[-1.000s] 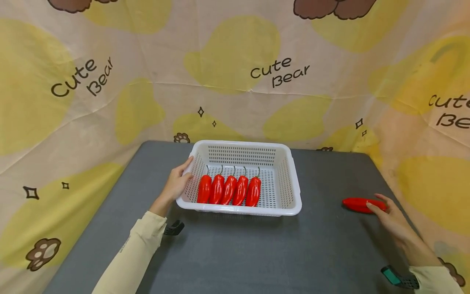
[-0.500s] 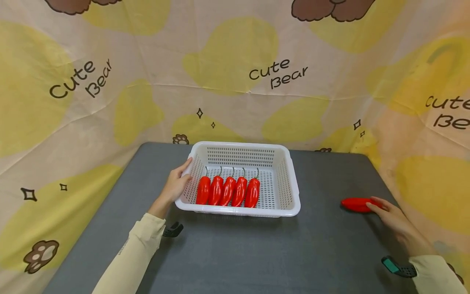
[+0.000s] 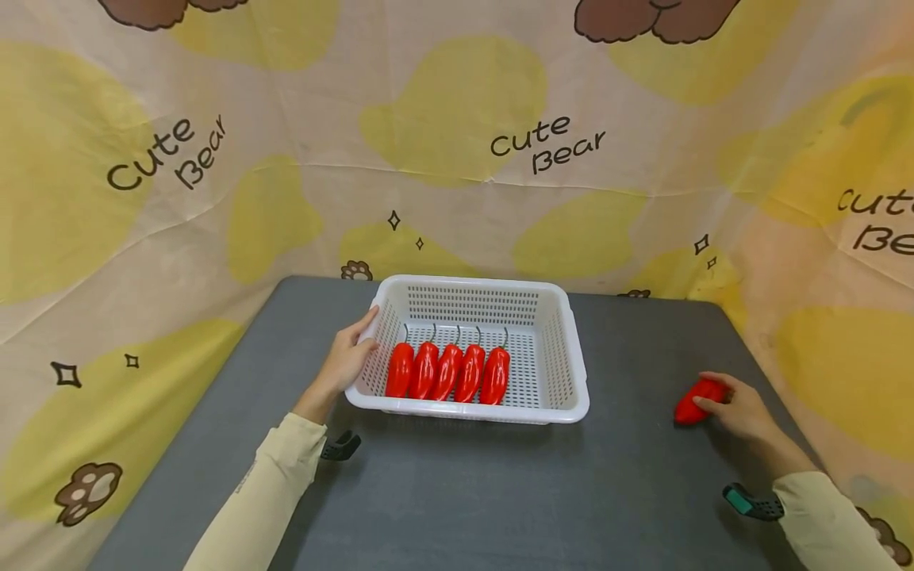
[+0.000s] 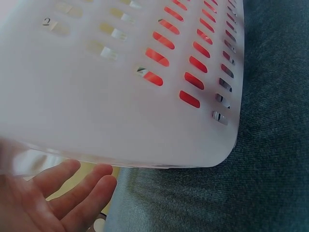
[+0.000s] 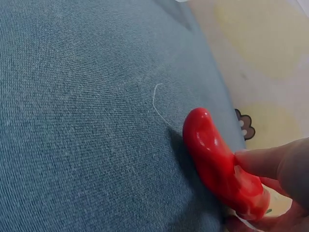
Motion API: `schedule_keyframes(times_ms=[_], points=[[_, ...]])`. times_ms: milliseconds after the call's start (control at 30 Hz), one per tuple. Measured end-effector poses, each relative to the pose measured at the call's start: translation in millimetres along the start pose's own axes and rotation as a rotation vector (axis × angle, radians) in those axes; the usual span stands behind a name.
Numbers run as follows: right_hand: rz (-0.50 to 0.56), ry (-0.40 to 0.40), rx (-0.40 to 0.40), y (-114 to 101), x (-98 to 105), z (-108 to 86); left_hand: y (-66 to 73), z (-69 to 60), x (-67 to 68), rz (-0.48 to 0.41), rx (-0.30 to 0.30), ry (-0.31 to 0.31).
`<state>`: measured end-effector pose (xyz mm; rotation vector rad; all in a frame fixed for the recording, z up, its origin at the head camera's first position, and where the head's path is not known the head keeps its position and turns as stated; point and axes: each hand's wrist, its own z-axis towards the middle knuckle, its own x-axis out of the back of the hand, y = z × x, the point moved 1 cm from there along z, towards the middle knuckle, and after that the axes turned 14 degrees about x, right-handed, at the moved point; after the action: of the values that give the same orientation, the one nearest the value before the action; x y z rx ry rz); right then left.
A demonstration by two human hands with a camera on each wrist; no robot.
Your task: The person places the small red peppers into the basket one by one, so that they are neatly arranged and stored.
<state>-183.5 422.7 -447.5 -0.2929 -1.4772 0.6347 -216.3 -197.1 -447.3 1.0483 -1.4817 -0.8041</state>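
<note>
A white perforated plastic basket (image 3: pixel 471 410) stands on the dark grey table, several red peppers (image 3: pixel 448 373) lined up along its left part with stems toward the back. My left hand (image 3: pixel 343 365) grips the basket's left rim, thumb on the inner side; in the left wrist view its fingers (image 4: pixel 91 198) lie by the rim, below the perforated wall. Far to the right, my right hand (image 3: pixel 746 411) pinches another red pepper (image 3: pixel 691 406) low over the table. In the right wrist view that pepper (image 5: pixel 207 150) slants, one end between thumb and fingers.
The grey table (image 3: pixel 485 492) ends at a patterned cloth backdrop (image 3: pixel 457 119) behind and at both sides. A dark wrist strap with a green part (image 3: pixel 743 501) sits at the right wrist; a black one (image 3: pixel 341 446) is at the left.
The right hand has closed further around its pepper and turned it, so the far tip now points toward the near left. The left hand and basket stay in place.
</note>
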Motion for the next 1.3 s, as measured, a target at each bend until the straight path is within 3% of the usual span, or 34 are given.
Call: schedule_keyframes(times_ms=[200, 533, 800, 1067, 1300], points=[[0.012, 0.007, 0.009, -4.8, -4.0, 1.9, -0.6, 1.0, 1.1, -0.001, -0.003, -0.001], [0.139, -0.016, 0.009, -10.4, -8.4, -0.5, 0.5, 0.1, 1.4, -0.018, -0.008, -0.01], [0.278, 0.064, 0.094, -17.4, -11.2, 3.7, 4.4, -4.3, 1.9, -0.025, -0.013, -0.011], [0.327, 0.117, 0.16, -35.1, -11.6, 10.0, 0.3, 0.4, 0.5, -0.005, -0.024, 0.022], [0.404, 0.116, 0.213, -49.0, -13.5, 12.4, 16.5, -13.0, 3.4, -0.015, -0.001, -0.004]])
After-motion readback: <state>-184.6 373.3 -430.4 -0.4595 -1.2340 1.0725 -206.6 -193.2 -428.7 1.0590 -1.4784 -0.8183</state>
